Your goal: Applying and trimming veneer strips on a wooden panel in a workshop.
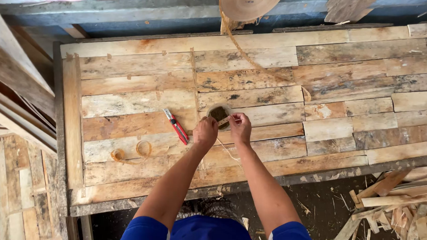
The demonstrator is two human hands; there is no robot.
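Near the table's front edge, left hand and right hand fingers pinch a tape strip over a dark knot hole; a red knife lies just left.

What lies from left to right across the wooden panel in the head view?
Curled tape scrap → red-handled utility knife → left hand → right hand → loose offcuts on the ground, far right.
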